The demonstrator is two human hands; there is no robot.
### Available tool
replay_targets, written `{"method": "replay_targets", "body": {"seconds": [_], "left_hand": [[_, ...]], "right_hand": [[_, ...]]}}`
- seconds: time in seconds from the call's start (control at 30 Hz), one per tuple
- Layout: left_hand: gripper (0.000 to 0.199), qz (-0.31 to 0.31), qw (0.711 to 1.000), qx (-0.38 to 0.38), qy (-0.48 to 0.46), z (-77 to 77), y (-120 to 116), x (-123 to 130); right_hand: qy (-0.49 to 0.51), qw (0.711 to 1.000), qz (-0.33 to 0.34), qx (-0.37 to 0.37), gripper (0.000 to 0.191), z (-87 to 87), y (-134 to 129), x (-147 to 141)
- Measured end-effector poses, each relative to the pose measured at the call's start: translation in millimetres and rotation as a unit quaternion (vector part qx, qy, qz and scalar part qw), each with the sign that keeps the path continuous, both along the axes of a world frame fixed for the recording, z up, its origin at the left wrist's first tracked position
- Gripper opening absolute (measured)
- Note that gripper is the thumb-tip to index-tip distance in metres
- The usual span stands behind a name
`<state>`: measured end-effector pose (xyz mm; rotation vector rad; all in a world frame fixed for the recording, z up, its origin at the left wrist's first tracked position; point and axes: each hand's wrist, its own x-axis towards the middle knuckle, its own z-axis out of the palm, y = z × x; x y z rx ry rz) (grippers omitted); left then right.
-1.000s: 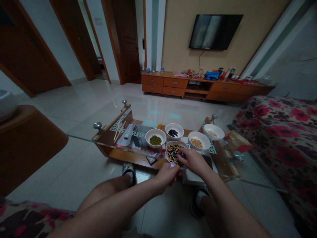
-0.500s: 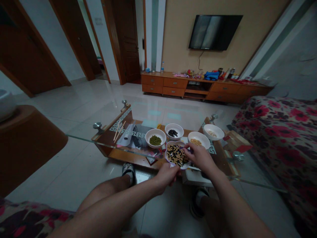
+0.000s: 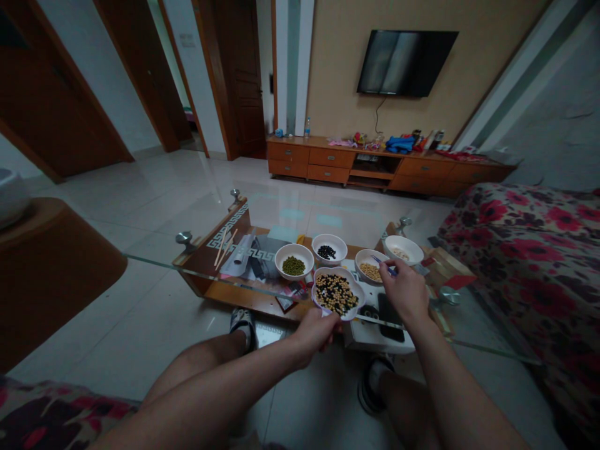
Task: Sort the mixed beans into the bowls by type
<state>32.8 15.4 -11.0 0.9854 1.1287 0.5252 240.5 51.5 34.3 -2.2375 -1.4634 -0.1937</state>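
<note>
Open floor [image 3: 154, 312] left of the table [image 3: 244, 302], glass edge [image 3: 187, 270] across my reach, right hand [image 3: 405, 292] hemmed by bowls, barely a gap between mixed bowl [image 3: 336, 295] and soybean bowl [image 3: 369, 270]

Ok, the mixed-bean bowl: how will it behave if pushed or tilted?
The white bowl looks ceramic, so probably fragile and fairly heavy for its size. The beans look small and roundish, so they'd likely roll and spill if it tilts. Its shallow shape may make it tip easily.

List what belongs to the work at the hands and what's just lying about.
In use:
left hand, gripping the mixed-bean bowl
right hand, holding a blue utensil
soybean bowl
black-bean bowl
green-bean bowl
pale-bean bowl

Lying about:
wooden chopsticks
black phone
wall-mounted TV
</note>
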Motion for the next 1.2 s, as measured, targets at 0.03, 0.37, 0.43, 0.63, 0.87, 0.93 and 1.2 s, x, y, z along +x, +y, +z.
{"method": "replay_targets", "body": {"seconds": [0.03, 0.37, 0.43, 0.63, 0.87, 0.93, 1.2], "left_hand": [[0.015, 0.0, 1.0, 0.001, -0.001, -0.8, -0.1, 0.2], [0.016, -0.005, 1.0, 0.002, 0.002, -4.7, -0.4, 0.2], [0.016, -0.005, 1.0, 0.001, -0.001, -4.6, -0.4, 0.2], [0.016, -0.005, 1.0, -0.008, 0.009, -0.3, -0.8, 1.1], [0.017, -0.003, 1.0, -0.017, 0.018, 3.7, -2.0, -1.0], [0.017, -0.006, 1.0, -0.015, 0.022, 3.3, -1.9, -3.2], [0.016, -0.001, 1.0, -0.012, 0.026, 4.2, -3.7, -4.5]], "right_hand": [[0.0, 1.0, -0.007, -0.002, 0.034, -0.5, 0.5, 0.3], [0.012, 0.998, -0.045, -0.042, 0.04, -4.9, 8.2, 3.2], [0.01, 0.998, -0.047, -0.042, 0.042, -4.1, 8.2, 2.7], [0.011, 0.998, -0.039, -0.038, 0.04, -0.4, 3.9, 0.9], [0.031, 0.996, 0.07, -0.035, 0.032, 4.5, -2.6, -7.6], [0.048, 0.988, 0.142, -0.044, 0.031, 3.5, -3.8, -12.3], [0.063, 0.942, 0.299, -0.14, 0.025, -4.9, -7.0, -31.2]]}}
